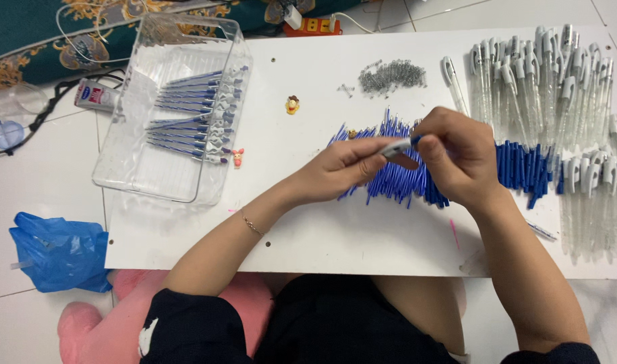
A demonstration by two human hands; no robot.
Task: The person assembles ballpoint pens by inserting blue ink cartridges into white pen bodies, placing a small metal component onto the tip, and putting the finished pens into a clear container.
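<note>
My left hand (342,168) and my right hand (456,158) meet over the middle of a white board (308,229). Together they pinch one pen (397,148), its clear barrel in the left fingers and its blue end at the right fingertips. Under the hands lies a heap of blue pen refills (396,182). More blue parts (520,165) lie just right of my right hand. A small pile of metal springs (391,75) sits behind the hands.
A clear plastic tray (143,172) at the left holds several finished blue pens (190,114). Many clear pen barrels (558,81) cover the right side. A tiny yellow figure (292,104), a blue plastic bag (55,251) and a pink plush (86,323) lie nearby.
</note>
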